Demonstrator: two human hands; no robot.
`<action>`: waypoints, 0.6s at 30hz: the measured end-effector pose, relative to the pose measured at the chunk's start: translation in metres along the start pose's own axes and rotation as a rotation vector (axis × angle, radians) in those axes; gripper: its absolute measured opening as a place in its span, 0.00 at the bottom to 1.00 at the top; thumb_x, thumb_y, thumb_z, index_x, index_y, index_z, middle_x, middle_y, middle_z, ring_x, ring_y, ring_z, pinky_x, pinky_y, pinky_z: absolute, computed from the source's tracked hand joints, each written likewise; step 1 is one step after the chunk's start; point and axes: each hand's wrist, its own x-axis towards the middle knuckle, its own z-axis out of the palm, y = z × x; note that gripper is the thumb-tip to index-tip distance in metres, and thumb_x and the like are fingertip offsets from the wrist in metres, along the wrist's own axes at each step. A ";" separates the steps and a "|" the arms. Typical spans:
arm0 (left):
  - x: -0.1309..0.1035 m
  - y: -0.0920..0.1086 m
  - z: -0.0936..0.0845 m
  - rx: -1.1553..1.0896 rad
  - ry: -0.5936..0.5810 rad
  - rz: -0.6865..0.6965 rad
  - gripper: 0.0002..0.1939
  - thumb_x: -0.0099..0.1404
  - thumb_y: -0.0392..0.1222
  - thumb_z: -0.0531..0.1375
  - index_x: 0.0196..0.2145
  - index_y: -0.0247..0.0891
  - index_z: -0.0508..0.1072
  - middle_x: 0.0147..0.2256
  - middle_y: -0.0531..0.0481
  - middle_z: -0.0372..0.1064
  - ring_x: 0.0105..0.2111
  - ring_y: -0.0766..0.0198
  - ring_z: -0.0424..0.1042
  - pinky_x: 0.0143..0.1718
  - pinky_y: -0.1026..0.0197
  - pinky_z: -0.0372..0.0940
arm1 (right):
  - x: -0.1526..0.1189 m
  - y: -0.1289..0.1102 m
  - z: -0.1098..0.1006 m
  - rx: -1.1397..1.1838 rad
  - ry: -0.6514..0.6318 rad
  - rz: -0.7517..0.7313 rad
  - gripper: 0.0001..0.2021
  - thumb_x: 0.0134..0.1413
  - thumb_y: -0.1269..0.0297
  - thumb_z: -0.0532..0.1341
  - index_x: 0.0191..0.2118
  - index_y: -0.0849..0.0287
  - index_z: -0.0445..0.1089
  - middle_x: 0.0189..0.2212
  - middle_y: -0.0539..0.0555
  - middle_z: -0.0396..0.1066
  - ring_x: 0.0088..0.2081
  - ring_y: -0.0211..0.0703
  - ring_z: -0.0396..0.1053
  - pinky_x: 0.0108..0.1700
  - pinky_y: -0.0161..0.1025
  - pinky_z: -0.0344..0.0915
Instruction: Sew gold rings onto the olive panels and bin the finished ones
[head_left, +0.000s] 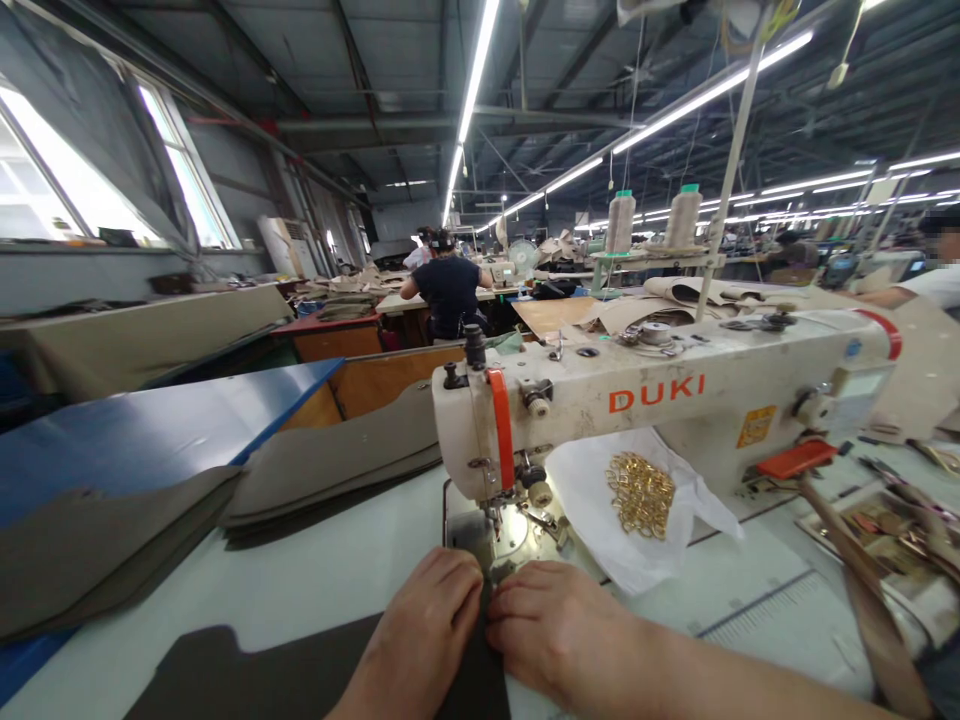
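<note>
A dark grey flat panel (pixel 270 670) lies on the pale table in front of a white sewing machine (pixel 570 395). My left hand (pixel 431 625) is closed, its fingers pinching the panel near its far end. Close beside it, my right hand (pixel 559 625) is also closed, with curled fingertips on the panel's right edge. Both sets of fingertips are just on my side of the presser foot (pixel 495 515) and partly hide the material there. Under the machine arm, several small gold-coloured metal rings (pixel 641 495) lie heaped on a white sheet (pixel 577 495).
Stacked grey panels (pixel 337 465) lie left of the machine, with another stack (pixel 112 550) nearer me. A blue-topped table (pixel 202 410) adjoins. At right are a tray of small parts (pixel 817 525) and a brown strap (pixel 862 600). A co-worker (pixel 450 285) sits ahead, back turned.
</note>
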 end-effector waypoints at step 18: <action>0.002 0.003 -0.011 -0.057 0.051 0.028 0.13 0.61 0.27 0.49 0.31 0.39 0.71 0.30 0.50 0.74 0.30 0.62 0.74 0.32 0.62 0.73 | 0.005 -0.002 0.002 -0.180 -0.035 0.058 0.05 0.60 0.71 0.54 0.37 0.63 0.67 0.37 0.55 0.69 0.40 0.44 0.63 0.46 0.41 0.61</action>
